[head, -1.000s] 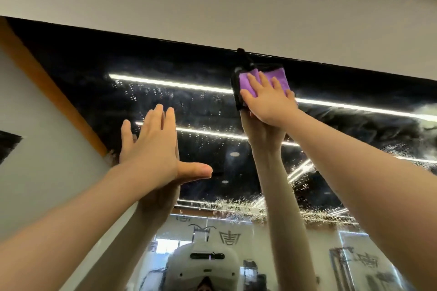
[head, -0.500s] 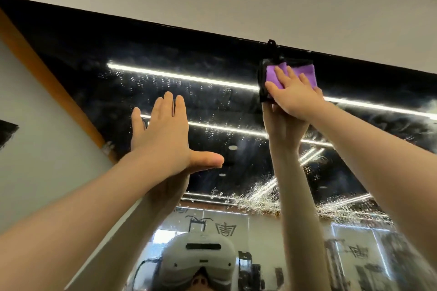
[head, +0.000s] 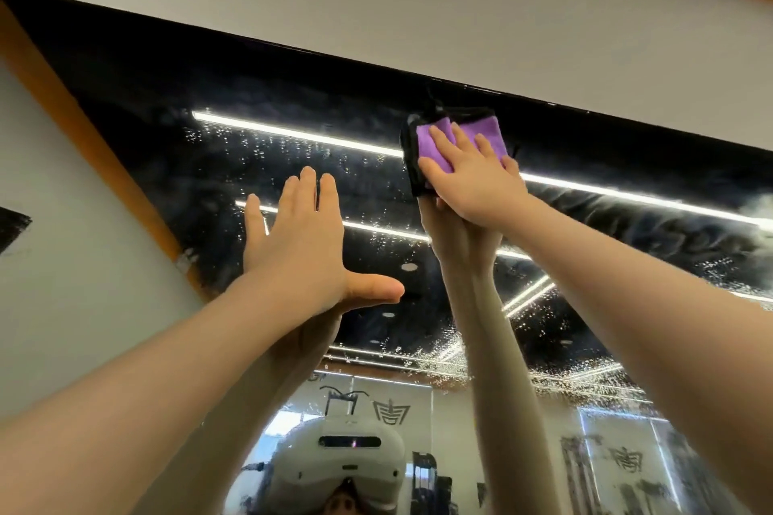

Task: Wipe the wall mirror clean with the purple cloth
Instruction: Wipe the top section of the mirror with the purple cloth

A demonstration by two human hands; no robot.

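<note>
The wall mirror fills the middle of the view, its dark glass speckled with water droplets. A folded purple cloth with a black edge lies flat on the glass just below the mirror's top edge. My right hand presses the cloth against the mirror with straight fingers spread over it. My left hand rests flat on the glass lower and to the left, fingers straight and thumb out to the right. Both arms and hands are mirrored in the glass.
A white wall runs above the mirror's black top edge. The mirror reflects ceiling light strips, an orange-trimmed wall at the left and a white headset at the bottom.
My right hand has slid the cloth rightward along the mirror's top edge. My left hand has stayed flat on the glass, shifting a little to the right.
</note>
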